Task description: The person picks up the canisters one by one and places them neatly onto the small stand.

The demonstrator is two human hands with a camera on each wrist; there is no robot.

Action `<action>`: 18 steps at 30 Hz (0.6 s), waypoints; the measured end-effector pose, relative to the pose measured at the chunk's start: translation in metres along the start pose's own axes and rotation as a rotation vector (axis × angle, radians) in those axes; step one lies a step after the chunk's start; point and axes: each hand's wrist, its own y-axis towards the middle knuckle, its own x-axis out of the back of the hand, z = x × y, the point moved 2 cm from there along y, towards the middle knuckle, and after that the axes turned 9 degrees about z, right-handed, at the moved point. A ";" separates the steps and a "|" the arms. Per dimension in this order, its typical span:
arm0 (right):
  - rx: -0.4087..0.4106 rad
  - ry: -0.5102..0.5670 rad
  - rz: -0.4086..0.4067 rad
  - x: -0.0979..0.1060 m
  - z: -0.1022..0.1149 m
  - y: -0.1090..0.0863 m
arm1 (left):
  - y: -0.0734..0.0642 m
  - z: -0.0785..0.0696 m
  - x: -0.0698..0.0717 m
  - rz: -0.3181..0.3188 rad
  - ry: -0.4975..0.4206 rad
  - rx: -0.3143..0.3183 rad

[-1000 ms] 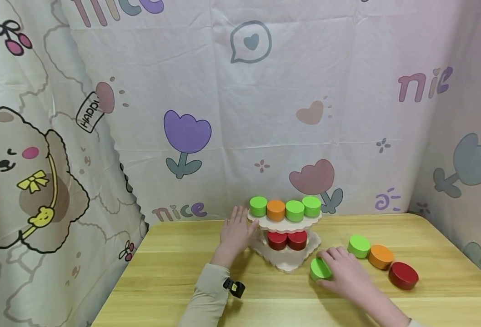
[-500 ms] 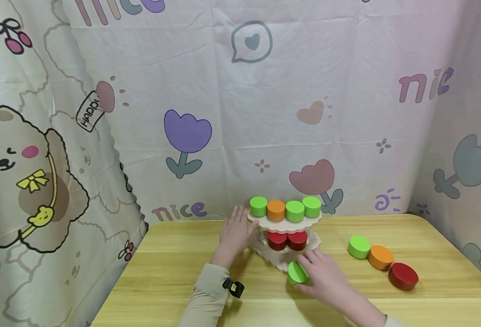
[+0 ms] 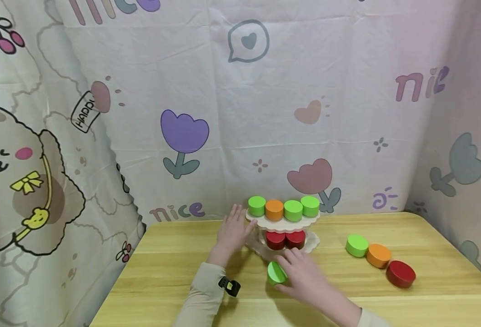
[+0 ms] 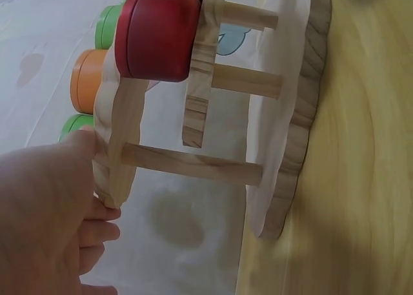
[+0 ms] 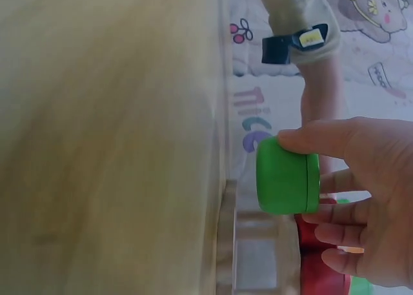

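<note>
Gripping a green block (image 3: 274, 274) between thumb and fingers, the right hand (image 3: 303, 276) is in front of the stand (image 3: 313, 240); the left hand (image 3: 232, 234), fingers extended, touches its upper tier (image 3: 282, 225). Loading seems in hand; the next move likely calls for steady aim.

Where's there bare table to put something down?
Bare table lies left of the left hand, and more right of the three loose pieces. Crowded: the stand's upper tier, bearing four pieces, and just in front, where the right hand holds a green piece.
</note>
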 end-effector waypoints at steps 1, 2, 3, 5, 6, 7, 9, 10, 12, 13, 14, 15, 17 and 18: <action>0.003 0.001 0.004 -0.001 0.002 0.001 | 0.001 0.001 -0.001 -0.006 -0.006 -0.008; 0.004 0.001 0.011 -0.002 0.003 0.003 | 0.002 0.002 -0.001 -0.013 -0.014 -0.016; 0.006 -0.001 0.016 -0.003 0.005 0.004 | 0.003 0.003 -0.002 -0.014 -0.021 -0.022; 0.011 -0.001 0.024 -0.005 0.008 0.006 | 0.004 0.006 -0.002 -0.018 -0.034 -0.033; 0.015 0.001 0.026 -0.006 0.009 0.007 | 0.004 0.007 -0.002 -0.018 -0.037 -0.036; 0.019 0.003 0.025 -0.007 0.011 0.007 | 0.004 0.008 -0.001 -0.019 -0.037 -0.040; 0.026 0.009 0.018 -0.007 0.013 0.009 | 0.005 0.010 0.000 -0.012 -0.026 -0.046; 0.028 0.013 0.015 -0.007 0.015 0.009 | 0.005 0.011 0.000 -0.011 -0.021 -0.054; 0.031 0.011 0.007 -0.007 0.017 0.010 | 0.006 0.013 0.001 0.000 -0.006 -0.074; 0.030 0.008 0.003 -0.007 0.018 0.011 | 0.006 0.014 0.002 0.006 0.001 -0.086; 0.028 0.006 -0.001 -0.007 0.019 0.011 | 0.006 0.015 0.003 0.009 0.005 -0.103; 0.024 0.005 -0.004 -0.007 0.020 0.012 | 0.007 0.015 0.004 0.016 0.007 -0.118; 0.012 -0.001 -0.010 -0.008 0.022 0.013 | 0.008 0.017 0.005 0.016 0.016 -0.153; 0.006 -0.003 -0.015 -0.008 0.023 0.014 | 0.009 0.018 0.006 0.014 0.025 -0.170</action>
